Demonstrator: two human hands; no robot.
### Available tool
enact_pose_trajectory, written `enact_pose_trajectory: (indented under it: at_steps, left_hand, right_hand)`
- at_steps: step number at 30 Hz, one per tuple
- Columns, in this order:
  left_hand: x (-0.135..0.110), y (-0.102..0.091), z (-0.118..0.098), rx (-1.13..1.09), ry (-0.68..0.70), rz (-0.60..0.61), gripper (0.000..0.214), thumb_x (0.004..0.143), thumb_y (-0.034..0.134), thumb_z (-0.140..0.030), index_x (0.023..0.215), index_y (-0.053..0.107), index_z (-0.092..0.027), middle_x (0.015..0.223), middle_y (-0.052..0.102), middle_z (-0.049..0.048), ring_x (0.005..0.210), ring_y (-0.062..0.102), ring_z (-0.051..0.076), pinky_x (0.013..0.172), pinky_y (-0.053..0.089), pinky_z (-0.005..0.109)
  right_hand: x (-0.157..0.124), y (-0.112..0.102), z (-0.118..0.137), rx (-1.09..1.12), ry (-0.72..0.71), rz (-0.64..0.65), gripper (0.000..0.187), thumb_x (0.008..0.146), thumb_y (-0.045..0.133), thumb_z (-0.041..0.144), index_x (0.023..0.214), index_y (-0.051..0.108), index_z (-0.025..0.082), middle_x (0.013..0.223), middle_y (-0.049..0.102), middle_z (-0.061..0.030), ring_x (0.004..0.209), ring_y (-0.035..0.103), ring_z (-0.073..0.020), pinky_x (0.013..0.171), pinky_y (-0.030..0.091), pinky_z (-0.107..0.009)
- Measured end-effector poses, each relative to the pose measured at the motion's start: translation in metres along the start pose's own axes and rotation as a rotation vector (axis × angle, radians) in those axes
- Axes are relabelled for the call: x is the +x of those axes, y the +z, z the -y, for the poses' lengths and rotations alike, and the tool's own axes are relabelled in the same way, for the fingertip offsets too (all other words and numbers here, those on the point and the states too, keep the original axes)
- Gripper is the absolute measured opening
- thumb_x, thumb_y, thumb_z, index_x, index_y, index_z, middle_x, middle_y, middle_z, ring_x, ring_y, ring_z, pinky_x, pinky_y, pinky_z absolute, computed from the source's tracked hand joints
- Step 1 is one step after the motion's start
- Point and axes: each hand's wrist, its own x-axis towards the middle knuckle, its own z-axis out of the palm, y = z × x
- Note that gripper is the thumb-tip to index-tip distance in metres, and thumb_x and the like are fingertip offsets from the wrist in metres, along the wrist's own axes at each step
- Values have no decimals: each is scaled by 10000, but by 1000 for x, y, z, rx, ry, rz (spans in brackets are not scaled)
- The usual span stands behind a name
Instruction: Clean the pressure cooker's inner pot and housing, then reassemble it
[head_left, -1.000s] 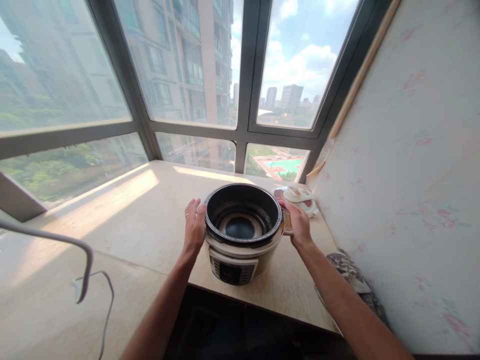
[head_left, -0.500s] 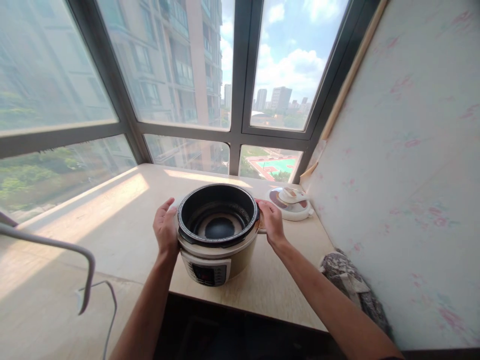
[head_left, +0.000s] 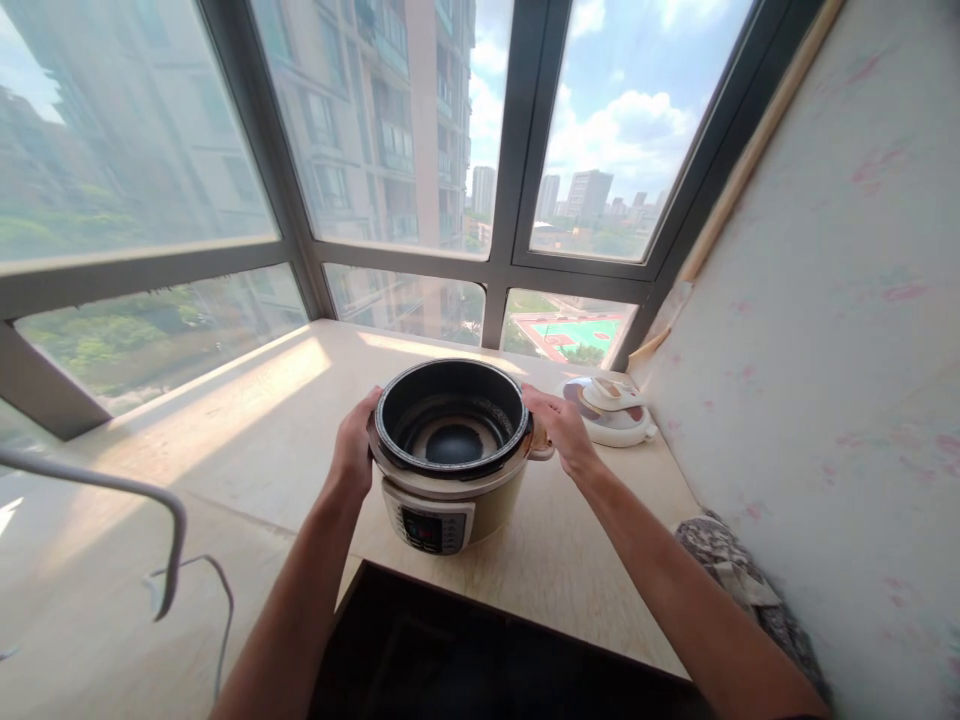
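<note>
1. We see the cooker [head_left: 499, 507] standing on the ledge [head_left: 262, 465], near the front edge, with the inner pot [head_left: 454, 415] inside it.
2. We find the left hand [head_left: 354, 445] against the cooker's left side and the right hand [head_left: 561, 425] against its right side, above the side handle [head_left: 541, 451].
3. We note the lid [head_left: 622, 428] on the ledge, right of the cooker and slightly behind it, near the wall [head_left: 825, 350].
4. We locate the fabric bundle [head_left: 750, 585] at front right, beside the wall and beyond the right forearm.
5. We trace the bent tube [head_left: 142, 485] at far left, well apart from the cooker.
6. We place the windows [head_left: 409, 150] behind the ledge.
</note>
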Motion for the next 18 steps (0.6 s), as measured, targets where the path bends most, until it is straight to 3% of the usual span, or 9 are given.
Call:
enact_pose_trajectory:
  at_steps: [3, 5, 9, 11, 14, 18]
  left_hand:
    - [-5, -1, -14, -147, -167, 102, 371, 748, 661, -508, 893, 692, -169, 840, 748, 61, 896, 723, 264, 763, 585, 343]
    - [-8, -2, -22, -157, -211, 118, 374, 756, 649, -502, 903, 691, -160, 745, 714, 42, 769, 707, 232, 658, 556, 306]
    - [-12, 0, -33, -157, -234, 122, 363, 796, 622, -476, 937, 694, -150, 626, 631, -6, 530, 581, 151, 493, 444, 253]
    - [-13, 1, -36, -175, -252, 118, 322, 805, 631, -431, 937, 691, -144, 590, 583, -35, 447, 484, 106, 443, 383, 228]
    - [-13, 1, -42, -258, -287, 124, 186, 802, 653, -309, 892, 674, -147, 568, 522, -64, 418, 421, 71, 415, 340, 196]
    - [-14, 2, -52, -258, -263, 74, 93, 794, 649, -206, 868, 674, -156, 656, 612, -22, 504, 535, 98, 443, 399, 204]
  right_hand:
    - [1, 1, 11, -41, -4, 18, 376, 649, 877, 570, 894, 830, 289, 1148, 799, -33, 1359, 568, -371, 1238, 311, -533]
    - [1, 2, 18, -55, 9, 35, 354, 656, 872, 553, 875, 817, 281, 1113, 801, -39, 1333, 583, -370, 1218, 340, -520]
    - [-3, 5, 32, 0, -4, 124, 272, 753, 791, 524, 795, 769, 256, 903, 781, -28, 1098, 678, -319, 1011, 507, -430]
    - [-6, 8, 37, 86, -12, 168, 249, 771, 773, 502, 780, 745, 255, 831, 753, -13, 974, 690, -282, 900, 533, -382]
    - [-7, 15, 44, 250, 11, 187, 224, 736, 789, 457, 745, 700, 251, 770, 709, 5, 843, 674, -241, 817, 534, -349]
    - [-7, 24, 54, 437, 47, 180, 231, 702, 780, 434, 707, 646, 245, 747, 700, -1, 831, 672, -243, 805, 554, -360]
